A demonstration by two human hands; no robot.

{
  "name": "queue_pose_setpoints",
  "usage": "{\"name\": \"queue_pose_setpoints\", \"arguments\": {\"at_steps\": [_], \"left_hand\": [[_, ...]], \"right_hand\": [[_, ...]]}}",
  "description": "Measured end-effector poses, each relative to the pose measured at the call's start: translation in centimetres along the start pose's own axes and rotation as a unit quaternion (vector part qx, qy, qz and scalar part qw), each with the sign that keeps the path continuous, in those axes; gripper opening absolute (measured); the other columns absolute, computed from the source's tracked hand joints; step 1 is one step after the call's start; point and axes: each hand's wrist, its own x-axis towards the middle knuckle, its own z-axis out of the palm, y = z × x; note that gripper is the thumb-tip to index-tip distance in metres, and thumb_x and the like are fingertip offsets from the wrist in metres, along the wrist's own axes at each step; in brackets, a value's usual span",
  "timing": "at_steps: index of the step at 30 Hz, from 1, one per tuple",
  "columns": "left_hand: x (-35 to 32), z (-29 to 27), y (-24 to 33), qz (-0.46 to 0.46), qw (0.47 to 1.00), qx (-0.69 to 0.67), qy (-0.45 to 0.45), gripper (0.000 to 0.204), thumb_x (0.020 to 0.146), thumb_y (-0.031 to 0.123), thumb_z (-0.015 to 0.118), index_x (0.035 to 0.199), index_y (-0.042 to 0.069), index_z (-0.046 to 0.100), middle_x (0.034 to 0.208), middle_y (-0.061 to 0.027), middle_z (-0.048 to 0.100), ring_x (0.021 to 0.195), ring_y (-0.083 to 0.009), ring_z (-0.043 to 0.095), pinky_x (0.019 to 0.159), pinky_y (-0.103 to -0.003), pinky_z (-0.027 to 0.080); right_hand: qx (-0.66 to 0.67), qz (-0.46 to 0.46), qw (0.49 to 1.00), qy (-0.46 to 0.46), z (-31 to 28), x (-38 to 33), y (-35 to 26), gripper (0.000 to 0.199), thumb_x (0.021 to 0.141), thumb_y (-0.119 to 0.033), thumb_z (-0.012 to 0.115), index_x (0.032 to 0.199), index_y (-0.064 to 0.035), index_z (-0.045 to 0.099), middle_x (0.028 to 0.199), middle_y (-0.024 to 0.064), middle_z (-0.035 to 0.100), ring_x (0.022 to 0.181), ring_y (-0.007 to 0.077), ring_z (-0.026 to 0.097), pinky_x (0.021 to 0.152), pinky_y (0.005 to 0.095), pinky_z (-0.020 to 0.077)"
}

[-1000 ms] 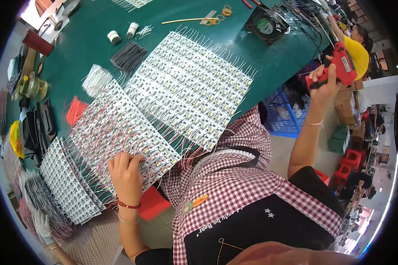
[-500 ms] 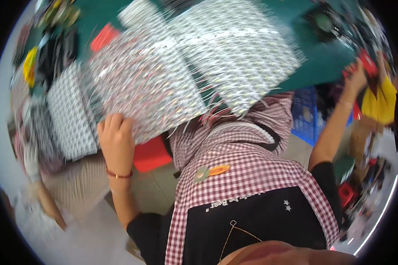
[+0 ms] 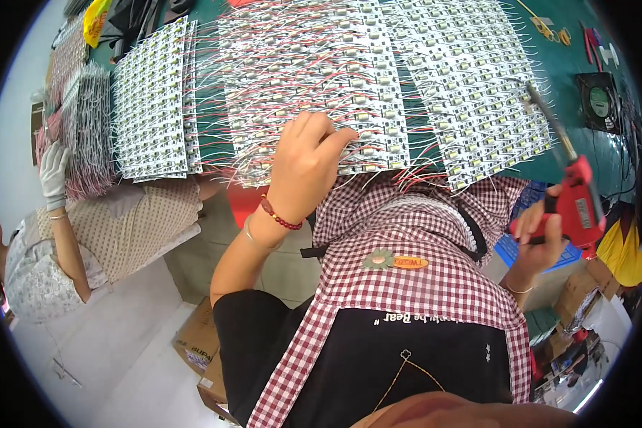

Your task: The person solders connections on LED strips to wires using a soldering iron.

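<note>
While left hand (image 3: 303,167) pins the white wired LED-strip panel (image 3: 314,85), fingers curled, right hand (image 3: 542,228), clamped on the red soldering gun (image 3: 574,200), best approaches steadily.

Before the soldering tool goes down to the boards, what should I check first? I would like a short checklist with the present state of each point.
1. Left hand steadies the middle sheet of small white boards: ok, fingers lie on its near edge.
2. Right hand has a firm hold on the red soldering tool: ok, fingers are wrapped round the handle.
3. Tool tip is away from the wires: ok, it hangs above the right sheet, though touching or not is hard to tell.
4. Loose red and white wires are out of the way: not ok, they stick out at the near edge.
5. Co-worker's gloved hand is apart from the tool: ok, it is at the far left stack.
</note>
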Motion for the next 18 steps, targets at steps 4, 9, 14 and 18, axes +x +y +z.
{"name": "queue_pose_setpoints", "arguments": {"at_steps": [4, 9, 14, 18], "left_hand": [[-0.4, 0.5, 0.8, -0.022, 0.999, -0.031, 0.014, 0.021, 0.07, -0.004, 0.065, 0.087, 0.009, 0.067, 0.07, -0.0042, 0.044, 0.068, -0.022, 0.046, 0.061, -0.036, 0.037], [-0.4, 0.1, 0.7, -0.021, 0.997, -0.069, 0.004, 0.022, 0.069, -0.004, 0.066, 0.087, 0.009, 0.068, 0.071, -0.0043, 0.045, 0.066, -0.0216, 0.045, 0.059, -0.035, 0.037], [-0.3, -0.8, 2.1, 0.001, 1.0, -0.024, -0.006, 0.024, 0.07, -0.002, 0.062, 0.09, 0.009, 0.068, 0.074, -0.0036, 0.046, 0.07, -0.0209, 0.047, 0.062, -0.034, 0.036], [0.0, 0.5, 1.9, 0.03, 0.999, 0.045, 0.003, 0.031, 0.068, -0.003, 0.061, 0.094, 0.012, 0.068, 0.072, -0.0024, 0.044, 0.069, -0.0199, 0.046, 0.063, -0.034, 0.034]], "right_hand": [[-0.008, 0.068, 0.998, 0.002, 2.3, -1.0, 1.2, 0.044, 0.092, -0.025, 0.056, 0.117, 0.0081, 0.042, 0.055, 0.0043, 0.047, 0.039, 0.0096, 0.042, 0.04, 0.023, 0.039], [0.017, 0.131, 0.991, -0.029, 2.9, -1.2, 1.7, 0.043, 0.091, -0.024, 0.057, 0.116, 0.0081, 0.044, 0.052, 0.005, 0.046, 0.039, 0.0109, 0.043, 0.04, 0.0244, 0.0388], [0.017, 0.156, 0.987, -0.04, 2.9, -1.4, 1.7, 0.043, 0.091, -0.024, 0.057, 0.116, 0.0075, 0.043, 0.052, 0.0058, 0.047, 0.04, 0.0114, 0.043, 0.042, 0.0245, 0.039], [0.004, 0.156, 0.986, -0.052, 2.7, -1.4, 1.8, 0.045, 0.092, -0.028, 0.056, 0.117, 0.0053, 0.039, 0.055, 0.0043, 0.044, 0.039, 0.0105, 0.041, 0.039, 0.0235, 0.0384]]}}
